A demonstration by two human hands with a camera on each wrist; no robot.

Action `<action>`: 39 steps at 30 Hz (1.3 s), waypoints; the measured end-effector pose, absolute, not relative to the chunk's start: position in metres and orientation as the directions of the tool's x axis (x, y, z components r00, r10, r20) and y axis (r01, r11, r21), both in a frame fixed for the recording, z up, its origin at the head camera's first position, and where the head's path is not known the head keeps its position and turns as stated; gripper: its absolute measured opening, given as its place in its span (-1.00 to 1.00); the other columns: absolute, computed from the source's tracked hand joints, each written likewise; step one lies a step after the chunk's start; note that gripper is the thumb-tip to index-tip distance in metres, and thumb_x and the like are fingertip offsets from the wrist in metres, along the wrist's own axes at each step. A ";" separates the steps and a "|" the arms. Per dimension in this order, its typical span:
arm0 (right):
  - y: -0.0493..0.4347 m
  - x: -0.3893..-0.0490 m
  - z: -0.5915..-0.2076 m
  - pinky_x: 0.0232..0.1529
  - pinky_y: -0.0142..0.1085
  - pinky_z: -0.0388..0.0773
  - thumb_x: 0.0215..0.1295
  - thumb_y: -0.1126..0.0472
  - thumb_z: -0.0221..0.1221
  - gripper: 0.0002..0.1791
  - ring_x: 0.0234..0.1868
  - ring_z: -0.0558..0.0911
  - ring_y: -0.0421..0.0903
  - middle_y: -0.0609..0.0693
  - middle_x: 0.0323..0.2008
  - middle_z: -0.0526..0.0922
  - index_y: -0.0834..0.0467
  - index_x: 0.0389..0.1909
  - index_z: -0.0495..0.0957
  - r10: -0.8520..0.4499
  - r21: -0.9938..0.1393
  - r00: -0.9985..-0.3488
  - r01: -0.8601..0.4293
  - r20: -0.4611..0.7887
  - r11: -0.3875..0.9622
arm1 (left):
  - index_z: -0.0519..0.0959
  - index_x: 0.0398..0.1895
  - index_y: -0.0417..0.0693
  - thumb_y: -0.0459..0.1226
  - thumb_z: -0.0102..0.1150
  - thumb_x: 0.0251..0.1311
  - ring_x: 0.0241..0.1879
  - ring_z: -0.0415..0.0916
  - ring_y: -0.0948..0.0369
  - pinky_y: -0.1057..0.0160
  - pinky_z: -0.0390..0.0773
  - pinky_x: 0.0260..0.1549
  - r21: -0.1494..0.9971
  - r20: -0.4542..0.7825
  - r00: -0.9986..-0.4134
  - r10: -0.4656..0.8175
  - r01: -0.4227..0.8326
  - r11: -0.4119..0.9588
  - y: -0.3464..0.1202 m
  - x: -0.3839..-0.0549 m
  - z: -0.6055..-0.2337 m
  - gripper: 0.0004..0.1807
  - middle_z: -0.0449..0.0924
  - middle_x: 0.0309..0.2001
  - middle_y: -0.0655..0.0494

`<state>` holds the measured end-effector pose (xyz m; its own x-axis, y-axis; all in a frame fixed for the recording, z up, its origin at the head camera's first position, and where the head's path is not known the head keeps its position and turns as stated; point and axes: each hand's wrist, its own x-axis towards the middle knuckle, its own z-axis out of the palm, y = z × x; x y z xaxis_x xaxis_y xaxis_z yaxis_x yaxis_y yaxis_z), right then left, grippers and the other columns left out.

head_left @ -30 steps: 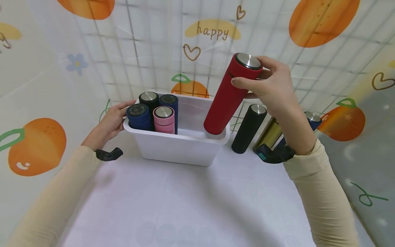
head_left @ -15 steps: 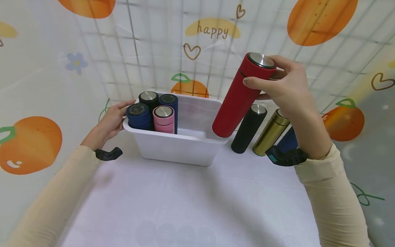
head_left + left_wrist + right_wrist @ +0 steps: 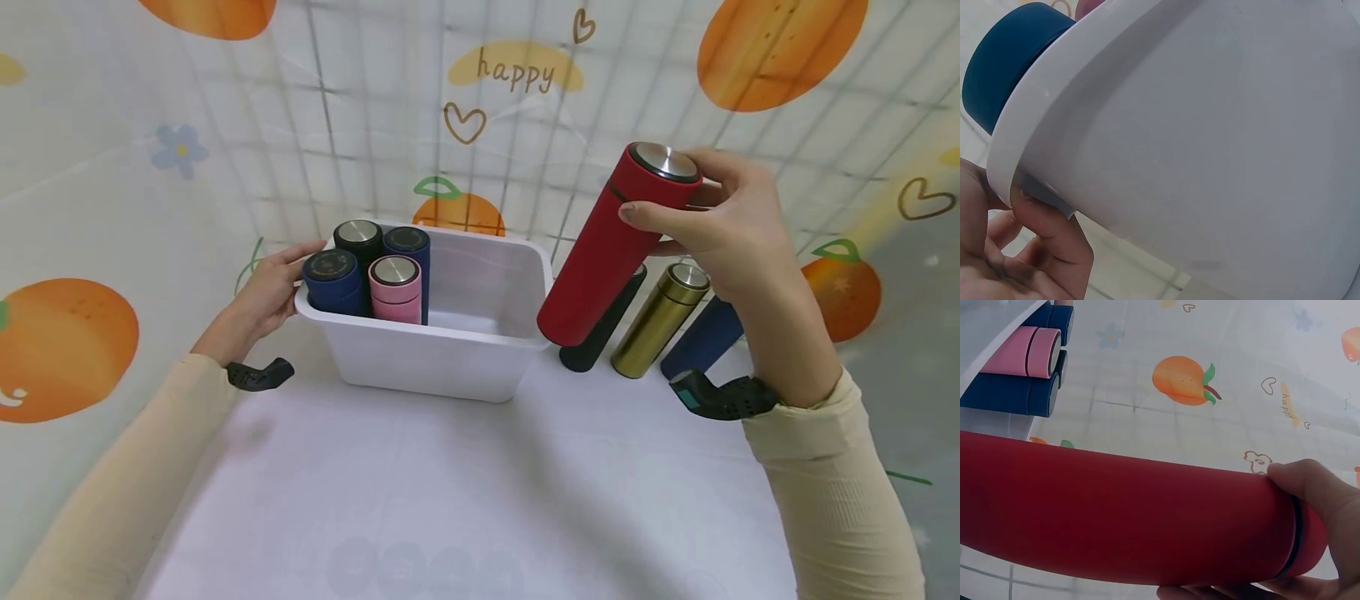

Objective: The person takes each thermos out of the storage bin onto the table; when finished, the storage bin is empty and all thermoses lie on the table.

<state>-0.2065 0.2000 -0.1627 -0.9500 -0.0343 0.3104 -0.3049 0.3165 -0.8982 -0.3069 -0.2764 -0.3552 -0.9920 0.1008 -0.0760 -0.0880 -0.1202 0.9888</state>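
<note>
My right hand (image 3: 738,225) grips a red thermos bottle (image 3: 611,250) near its silver-topped lid. The bottle leans, its base by the right end of a white plastic bin (image 3: 427,367) and overlapping a black thermos behind it. In the right wrist view, the thumb lies on one side of the red bottle, with other fingers on the opposite side. My left hand (image 3: 262,292) holds the bin's left end, with curled fingers (image 3: 1060,240) at the rim in the left wrist view. Inside the bin's left part stand a pink thermos (image 3: 396,292), a black one (image 3: 358,237) and two blue ones (image 3: 332,279).
Right of the bin, a black thermos (image 3: 581,358), a gold thermos (image 3: 660,321) and a blue thermos (image 3: 705,337) stand on the white-covered table (image 3: 450,483). The blue one is partly hidden by the right wrist. Behind is a wire grid under a fruit-print sheet (image 3: 517,175).
My right hand has carried the red bottle rightward and slightly down, from over the bin's right end to in front of the black thermos. The left hand stays on the bin.
</note>
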 end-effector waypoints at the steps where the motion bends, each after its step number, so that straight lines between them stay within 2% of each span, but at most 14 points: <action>1: 0.201 -0.206 -0.163 -0.32 -0.26 0.71 0.08 0.20 0.51 -0.41 -0.05 0.65 0.03 0.17 0.03 0.61 0.13 0.17 0.57 -0.033 -0.905 -0.951 -0.302 0.306 0.301 | 0.13 0.57 -0.02 -0.22 -0.16 0.59 -0.28 0.69 0.28 0.27 0.70 -0.37 0.989 -0.077 -0.992 0.101 -0.090 -0.122 -0.276 -0.307 -0.355 -0.45 0.54 -0.03 0.14; 8: 0.209 -0.202 -0.165 -0.34 -0.31 0.70 0.11 0.20 0.50 -0.41 -0.08 0.65 -0.02 0.13 0.00 0.61 0.10 0.19 0.56 -0.009 -0.886 -0.950 -0.295 0.313 0.357 | 0.13 0.57 -0.02 -0.22 -0.13 0.58 -0.27 0.69 0.28 0.27 0.70 -0.36 0.986 -0.078 -0.992 0.104 -0.092 -0.137 -0.276 -0.305 -0.354 -0.44 0.54 -0.03 0.14; 15: 0.220 -0.201 -0.166 -0.35 -0.30 0.71 0.11 0.22 0.50 -0.44 -0.11 0.66 -0.03 0.07 -0.06 0.65 0.13 0.15 0.57 -0.013 -0.896 -0.959 -0.269 0.283 0.353 | 0.12 0.58 -0.03 -0.23 -0.15 0.58 -0.26 0.70 0.27 0.26 0.70 -0.35 0.984 -0.092 -0.991 0.098 -0.105 -0.147 -0.275 -0.304 -0.352 -0.44 0.51 -0.01 0.11; 23: 0.236 -0.205 -0.170 -0.35 -0.34 0.70 0.14 0.12 0.48 -0.42 -0.15 0.66 -0.10 -0.06 -0.12 0.67 0.06 0.19 0.55 0.026 -0.859 -0.972 -0.195 0.235 0.474 | 0.12 0.58 -0.04 -0.25 -0.15 0.58 -0.26 0.69 0.27 0.26 0.70 -0.35 0.980 -0.101 -0.991 0.093 -0.115 -0.163 -0.274 -0.305 -0.351 -0.44 0.54 -0.04 0.13; 32: 0.248 -0.199 -0.182 -0.31 -0.31 0.70 0.14 0.12 0.47 -0.39 -0.11 0.67 -0.07 0.04 -0.04 0.65 0.09 0.23 0.55 0.006 -0.868 -0.975 -0.196 0.223 0.456 | 0.10 0.58 -0.04 -0.26 -0.17 0.59 -0.27 0.70 0.27 0.27 0.70 -0.36 0.978 -0.105 -0.990 0.099 -0.121 -0.173 -0.274 -0.304 -0.350 -0.44 0.59 -0.09 0.17; 39: 0.252 -0.197 -0.193 -0.31 -0.34 0.70 0.17 0.09 0.46 -0.40 -0.13 0.68 -0.12 -0.02 -0.05 0.66 0.07 0.24 0.53 0.019 -0.841 -0.971 -0.198 0.240 0.503 | 0.11 0.58 -0.03 -0.26 -0.19 0.59 -0.30 0.70 0.28 0.31 0.69 -0.40 0.981 -0.096 -0.990 0.101 -0.112 -0.159 -0.273 -0.303 -0.350 -0.45 0.59 -0.10 0.16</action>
